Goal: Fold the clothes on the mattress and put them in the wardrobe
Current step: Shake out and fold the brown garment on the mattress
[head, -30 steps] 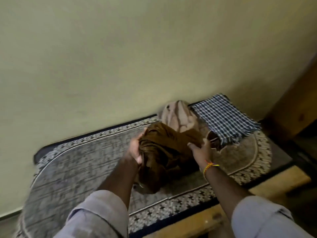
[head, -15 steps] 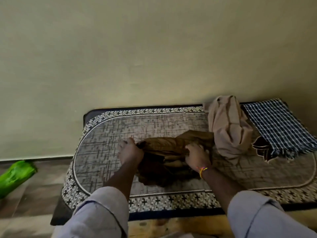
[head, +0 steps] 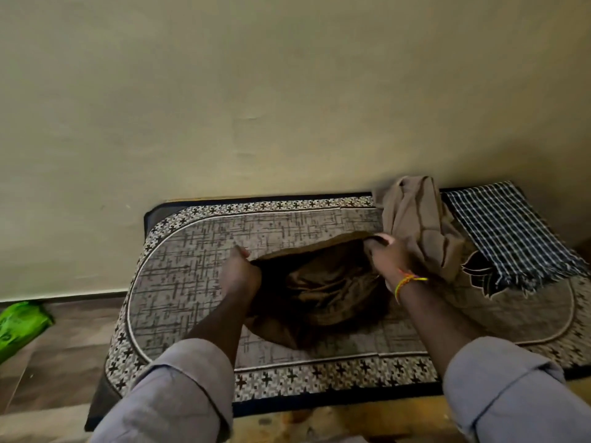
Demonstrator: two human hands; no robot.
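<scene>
The brown garment (head: 319, 282) is dark, glossy and heavily creased, lying bunched in the middle of the patterned mattress (head: 192, 266) with its far edge pulled taut between both hands — the left hand (head: 240, 270) pinches that edge at one end, the right hand (head: 385, 254) at the other. Just right of the right hand a crumpled beige garment (head: 419, 225) rests against the wall, touching a folded blue checked cloth (head: 508, 231) beyond it — a green bag (head: 19, 324) lies on the floor to the left.

Plain pale yellow-green wall (head: 256, 91) fills the upper view, unmarked, evenly and dimly lit. Brown floor (head: 64, 346) at lower left meets it along a light skirting line. Green bag-like item (head: 19, 327) lies on floor near wall.
</scene>
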